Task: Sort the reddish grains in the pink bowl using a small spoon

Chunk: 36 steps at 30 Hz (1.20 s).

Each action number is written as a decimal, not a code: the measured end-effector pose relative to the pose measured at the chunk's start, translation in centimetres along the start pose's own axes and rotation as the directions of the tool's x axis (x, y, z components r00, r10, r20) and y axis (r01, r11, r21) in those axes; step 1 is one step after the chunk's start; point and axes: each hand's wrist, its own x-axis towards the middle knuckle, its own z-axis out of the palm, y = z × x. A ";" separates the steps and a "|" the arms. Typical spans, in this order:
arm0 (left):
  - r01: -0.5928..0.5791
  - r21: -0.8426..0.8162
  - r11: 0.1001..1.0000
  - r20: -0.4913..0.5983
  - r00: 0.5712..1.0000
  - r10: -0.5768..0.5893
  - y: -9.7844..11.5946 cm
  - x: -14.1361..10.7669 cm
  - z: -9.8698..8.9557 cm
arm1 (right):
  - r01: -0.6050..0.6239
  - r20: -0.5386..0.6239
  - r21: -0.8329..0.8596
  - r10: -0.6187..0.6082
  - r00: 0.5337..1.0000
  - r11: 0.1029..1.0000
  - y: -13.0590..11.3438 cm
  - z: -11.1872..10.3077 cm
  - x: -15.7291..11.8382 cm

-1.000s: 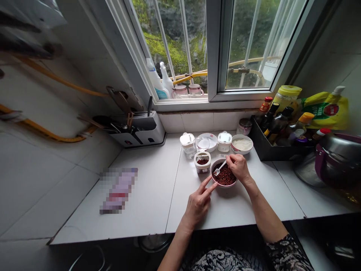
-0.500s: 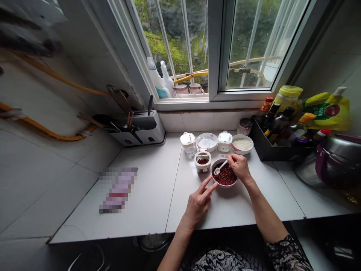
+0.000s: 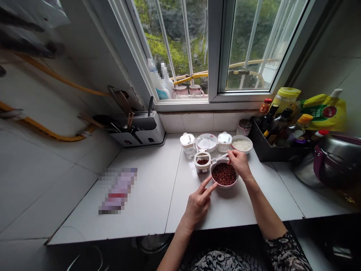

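Observation:
A round bowl with a pinkish rim holds small dark red-brown grains, perhaps peppercorns. My right hand pinches the handle of a small white spoon above the bowl's far edge. The spoon's head points left, close to a small clear jar that has its lid up and similar dark grains inside. With the index and middle fingers stretched apart, my left hand touches the near-left rim of the bowl.
Behind stand two lidded white jars, a white dish and a bowl of white contents. A black bottle box and a steel pot are right. A utensil holder stands left.
My right hand has lifted the spoon from over the grains and shifted it up and left toward the small open jar. My left hand stays at the bowl's rim.

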 end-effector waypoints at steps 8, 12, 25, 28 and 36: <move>-0.010 0.014 1.000 -0.013 1.000 0.010 0.0 0.1 0.1 | 0.522 -0.094 -0.353 -0.585 0.806 0.776 -2.1 2.7 -1.2; -0.001 0.023 1.000 -0.009 1.000 0.001 0.0 0.0 0.0 | 0.645 -0.027 -0.463 -0.737 0.676 0.608 -2.3 3.1 -1.8; 0.009 0.002 1.000 -0.002 1.000 -0.009 0.0 0.0 0.0 | 0.539 0.030 -0.457 -0.594 0.804 0.707 1.1 -1.2 -1.0; 0.006 0.003 1.000 0.010 1.000 -0.006 -0.1 -0.1 0.0 | 0.550 0.110 -0.485 -0.576 0.810 0.680 1.4 -0.3 -1.4; 0.016 -0.001 1.000 0.015 1.000 -0.016 0.0 -0.1 -0.1 | 0.506 0.129 -0.447 -0.506 0.853 0.738 1.7 0.2 -1.5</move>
